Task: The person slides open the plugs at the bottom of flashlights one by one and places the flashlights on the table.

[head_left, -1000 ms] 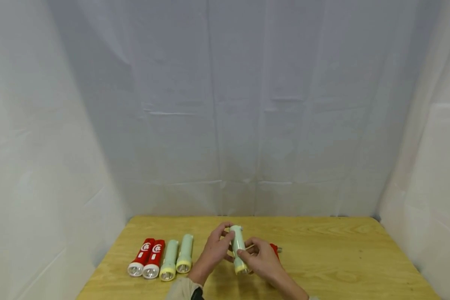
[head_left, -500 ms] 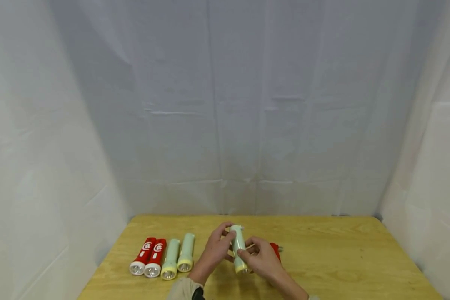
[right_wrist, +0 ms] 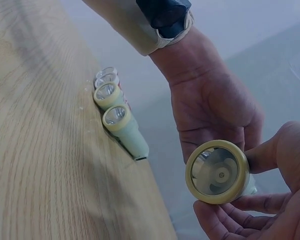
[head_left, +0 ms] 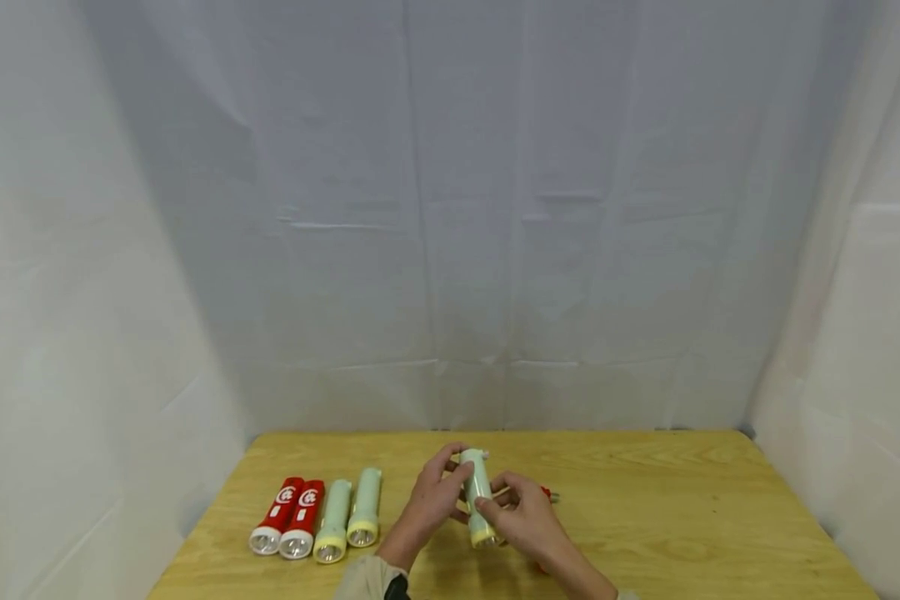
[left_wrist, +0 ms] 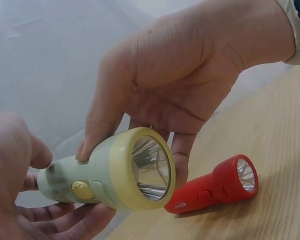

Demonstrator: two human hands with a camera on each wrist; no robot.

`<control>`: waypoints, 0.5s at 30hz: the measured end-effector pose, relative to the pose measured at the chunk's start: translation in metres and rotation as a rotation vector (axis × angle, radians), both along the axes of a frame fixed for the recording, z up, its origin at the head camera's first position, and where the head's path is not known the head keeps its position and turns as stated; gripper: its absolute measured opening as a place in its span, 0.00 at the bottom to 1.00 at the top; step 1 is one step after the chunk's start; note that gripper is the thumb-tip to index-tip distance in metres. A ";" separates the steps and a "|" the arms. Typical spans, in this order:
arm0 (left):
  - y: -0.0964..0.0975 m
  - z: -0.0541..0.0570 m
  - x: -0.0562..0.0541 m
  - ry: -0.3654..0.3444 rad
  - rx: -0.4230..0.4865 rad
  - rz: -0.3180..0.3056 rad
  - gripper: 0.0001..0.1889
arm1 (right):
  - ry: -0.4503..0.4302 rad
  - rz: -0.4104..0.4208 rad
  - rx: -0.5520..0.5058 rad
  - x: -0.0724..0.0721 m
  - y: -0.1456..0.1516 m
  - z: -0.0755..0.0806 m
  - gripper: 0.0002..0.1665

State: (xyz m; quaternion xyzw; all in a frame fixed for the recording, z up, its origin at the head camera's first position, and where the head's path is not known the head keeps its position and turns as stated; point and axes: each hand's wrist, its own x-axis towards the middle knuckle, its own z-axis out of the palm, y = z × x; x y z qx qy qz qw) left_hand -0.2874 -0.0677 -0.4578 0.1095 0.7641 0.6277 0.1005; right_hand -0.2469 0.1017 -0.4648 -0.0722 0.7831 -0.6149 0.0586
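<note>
A pale green flashlight (head_left: 477, 482) with a yellow rim is held up above the table, tilted, lens end toward the person. My left hand (head_left: 431, 498) grips its tail end, and my right hand (head_left: 527, 518) holds it near the lens end with the thumb on the body. A yellow switch (left_wrist: 82, 189) shows on its side in the left wrist view. The right wrist view looks into the lens (right_wrist: 216, 172), which appears unlit. Behind my right hand lies a red flashlight (left_wrist: 215, 187), mostly hidden in the head view, where metal prongs (head_left: 555, 497) stick out from it.
At the left of the wooden table (head_left: 667, 517) lie two red flashlights (head_left: 303, 517) with white rims and two pale green flashlights (head_left: 335, 517), side by side, lenses toward the person. White sheeting (head_left: 495, 250) hangs behind and at both sides.
Both hands keep the same hold on the green flashlight. The head view has shifted slightly, moving the table and the row of flashlights a little left in the picture.
</note>
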 end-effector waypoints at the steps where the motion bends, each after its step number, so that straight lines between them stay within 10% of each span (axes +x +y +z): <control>1: -0.001 0.000 0.000 -0.001 0.001 0.002 0.23 | -0.002 0.001 0.000 0.000 -0.001 0.000 0.18; 15: -0.010 -0.008 -0.002 -0.008 0.011 0.019 0.24 | -0.010 0.014 0.038 -0.004 -0.009 0.000 0.17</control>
